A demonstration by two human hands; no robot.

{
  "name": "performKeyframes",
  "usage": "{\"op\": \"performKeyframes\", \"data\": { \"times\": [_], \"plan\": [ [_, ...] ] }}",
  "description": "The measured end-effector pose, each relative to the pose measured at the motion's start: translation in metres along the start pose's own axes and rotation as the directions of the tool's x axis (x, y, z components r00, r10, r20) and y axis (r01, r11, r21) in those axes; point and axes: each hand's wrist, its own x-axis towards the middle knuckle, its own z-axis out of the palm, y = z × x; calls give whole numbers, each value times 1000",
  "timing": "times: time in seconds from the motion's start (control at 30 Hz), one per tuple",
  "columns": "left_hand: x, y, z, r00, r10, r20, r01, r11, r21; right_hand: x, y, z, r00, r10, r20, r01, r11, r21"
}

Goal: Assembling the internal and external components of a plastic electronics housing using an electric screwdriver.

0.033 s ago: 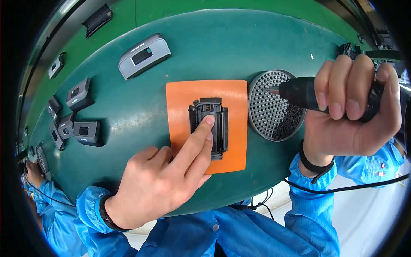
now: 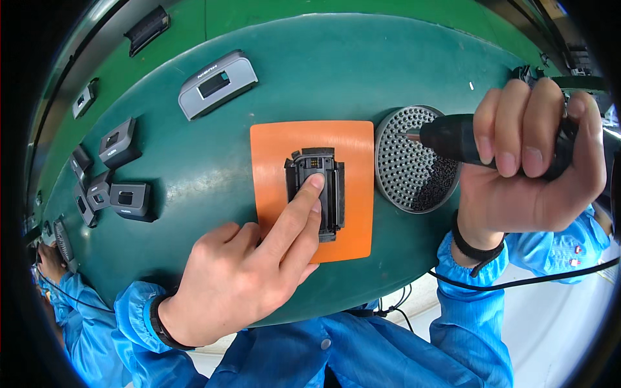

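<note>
A black plastic housing (image 2: 332, 194) lies on an orange mat (image 2: 356, 239). My left hand (image 2: 242, 278) holds it down, its index finger pressed on the housing's middle and the other fingers bent along the lower left side. My right hand (image 2: 527, 161) is closed around a black electric screwdriver (image 2: 453, 137), tilted so that its metal bit points left. The bit is over a round grey screw tray (image 2: 396, 165) full of small holes; whether it touches the tray I cannot tell. Small dark screws (image 2: 435, 184) are heaped at the tray's lower right.
A larger grey cover (image 2: 220, 85) rests on the green table (image 2: 310, 71) at the far left. Several similar grey covers (image 2: 119, 143) are grouped nearer the left edge. A black cable (image 2: 517, 284) runs past my right wrist. Another person's hand (image 2: 50, 262) shows at the left rim.
My right hand and the screwdriver have shifted very slightly up and to the left. My left hand and the housing stay where they were.
</note>
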Motion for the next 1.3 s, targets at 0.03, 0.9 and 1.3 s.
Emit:
{"op": "performKeyframes", "data": {
  "times": [0.03, 0.9, 1.3],
  "plan": [
    [0, 0, 0, 1000, -1, -2, 1, 1000, -4, 3, 3, 0, 1000, 2, -10, -2, 1000, -3],
    [9, -6, 4, 1000, -10, -13, 11, 998, 56, 31, 27, -16, 970, 144, 194, -103, 972, -210],
    [5, -1, 25, 986, 29, -167, -6, 990, 140, 47, -19, 16, 984, 156, 80, -159, 987, 28]
  ]
}}
